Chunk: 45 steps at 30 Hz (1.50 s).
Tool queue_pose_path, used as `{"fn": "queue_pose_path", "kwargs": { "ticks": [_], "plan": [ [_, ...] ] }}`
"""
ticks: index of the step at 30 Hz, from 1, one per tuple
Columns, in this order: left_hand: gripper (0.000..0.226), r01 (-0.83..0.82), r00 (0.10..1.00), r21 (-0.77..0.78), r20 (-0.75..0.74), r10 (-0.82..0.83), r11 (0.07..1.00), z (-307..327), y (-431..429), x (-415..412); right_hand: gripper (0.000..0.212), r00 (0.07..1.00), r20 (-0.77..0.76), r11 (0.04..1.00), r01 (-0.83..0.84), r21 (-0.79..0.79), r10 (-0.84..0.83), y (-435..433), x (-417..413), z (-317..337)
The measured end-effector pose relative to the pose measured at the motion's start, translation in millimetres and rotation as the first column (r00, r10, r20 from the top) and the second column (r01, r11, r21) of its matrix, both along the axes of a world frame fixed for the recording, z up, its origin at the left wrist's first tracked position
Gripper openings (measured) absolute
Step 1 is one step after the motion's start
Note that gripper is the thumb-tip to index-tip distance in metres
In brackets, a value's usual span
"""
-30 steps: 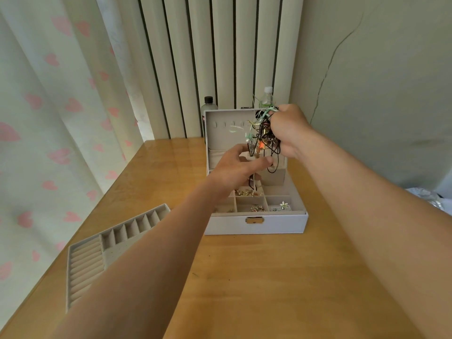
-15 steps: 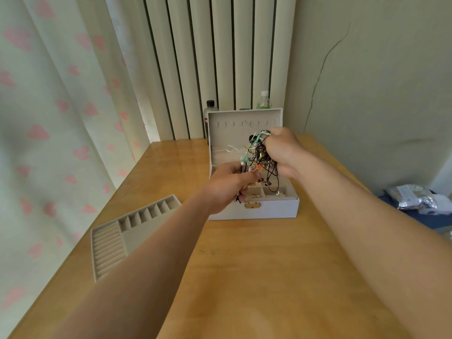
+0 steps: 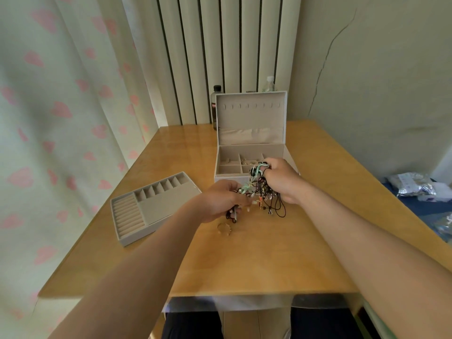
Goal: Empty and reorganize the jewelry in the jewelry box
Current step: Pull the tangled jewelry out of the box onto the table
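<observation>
This looks like a room in a home, maybe a bedroom. At the left of the frame hangs a pale curtain (image 3: 61, 113) with pink hearts, and at the top centre are vertical blinds (image 3: 220, 45). A wooden table (image 3: 269, 260) carries a jewelry box (image 3: 250, 118) — the painted wall (image 3: 379, 81) at the upper right is cracked.

One view only, worn on the person's head: wide-angle, looking forward and down across the table (image 3: 269, 265) from its near edge, close in. The jewelry box (image 3: 250, 118) sits centre-frame toward the far side, curtain (image 3: 61, 118) at left, wall (image 3: 379, 81) at right, blinds (image 3: 220, 45) far ahead.
</observation>
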<state>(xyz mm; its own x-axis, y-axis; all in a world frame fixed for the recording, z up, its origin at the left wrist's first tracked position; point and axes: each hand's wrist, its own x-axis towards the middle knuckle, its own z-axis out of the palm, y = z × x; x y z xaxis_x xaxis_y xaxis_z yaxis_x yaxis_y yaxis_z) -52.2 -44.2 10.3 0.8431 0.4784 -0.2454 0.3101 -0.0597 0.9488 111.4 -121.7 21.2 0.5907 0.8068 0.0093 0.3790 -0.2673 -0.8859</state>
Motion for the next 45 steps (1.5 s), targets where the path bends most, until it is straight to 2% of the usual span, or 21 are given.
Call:
{"fn": "queue_pose_path", "kwargs": {
  "ticks": [3, 6, 9, 12, 15, 16, 23, 27, 31, 34, 36, 39, 41, 45],
  "plan": [
    [0.019, 0.028, 0.998, 0.084, -0.053, -0.024, 0.996, -2.2, 0.8, -7.4, 0.022, 0.997, 0.068, 0.998, -0.03, -0.051, 0.034, -6.3, -1.6, -10.0],
    [0.009, 0.013, 0.995, 0.131, -0.101, 0.001, 0.991, -3.5, 2.6, -11.5, 0.022, 0.989, 0.121, 0.992, -0.069, -0.109, 0.083, -13.8, -4.0, -13.0],
    [0.01, -0.008, 0.99, 0.192, -0.134, 0.034, 0.981, -4.7, 5.2, -11.9, 0.02, 0.98, 0.14, 0.982, -0.12, -0.147, 0.141, -16.7, -0.6, -15.9],
    [0.011, -0.041, 0.979, 0.315, -0.178, 0.101, 0.948, -6.8, 8.2, -11.4, 0.022, 0.971, 0.143, 0.966, -0.161, -0.202, 0.191, -20.9, 3.1, -15.5],
    [0.009, -0.056, 0.976, 0.407, -0.169, 0.136, 0.912, -9.9, 12.6, -10.1, 0.013, 0.959, 0.13, 0.932, -0.206, -0.298, 0.254, -25.1, 9.3, -11.5],
    [0.013, -0.052, 0.977, 0.435, -0.165, 0.137, 0.899, -10.1, 13.9, -9.9, 0.015, 0.956, 0.122, 0.92, -0.215, -0.328, 0.267, -26.7, 10.8, -8.6],
    [0.018, 0.087, 0.961, 0.591, -0.262, 0.089, 0.802, -1.5, 18.0, -3.4, 0.027, 0.932, 0.129, 0.867, -0.255, -0.428, 0.338, -34.0, 12.5, 19.4],
    [0.017, 0.221, 0.929, 0.642, -0.369, 0.043, 0.734, 10.4, 20.7, 0.8, 0.041, 0.9, 0.139, 0.78, -0.272, -0.563, 0.414, -33.9, 23.0, 34.2],
    [0.025, 0.214, 0.954, 0.697, -0.301, 0.008, 0.684, 33.4, 19.4, 7.0, 0.061, 0.862, 0.112, 0.67, -0.296, -0.68, 0.494, -32.1, 32.4, 53.8],
    [0.021, 0.122, 0.986, 0.724, -0.166, 0.0, 0.679, 46.0, 20.2, 17.2, 0.062, 0.851, 0.039, 0.62, -0.349, -0.703, 0.524, -27.9, 38.2, 69.7],
    [0.02, 0.061, 0.996, 0.75, -0.092, 0.012, 0.658, 50.4, 23.2, 24.8, 0.051, 0.855, 0.043, 0.654, -0.362, -0.664, 0.517, -22.7, 42.6, 76.9],
    [0.022, 0.025, 0.998, 0.812, -0.053, 0.031, 0.583, 52.3, 34.0, 37.4, 0.025, 0.912, 0.175, 0.855, -0.261, -0.449, 0.37, -10.1, 52.5, 79.4],
    [0.025, 0.022, 0.997, 0.821, -0.063, 0.053, 0.57, 49.5, 44.4, 46.2, 0.018, 0.925, 0.284, 0.932, -0.154, -0.329, 0.253, -1.4, 62.7, 77.1],
    [0.028, 0.068, 0.988, 0.817, -0.135, 0.075, 0.573, 34.9, 65.1, 65.9, 0.024, 0.861, 0.433, 0.925, -0.103, -0.365, 0.266, 13.7, 83.3, 62.5]
  ]
}}
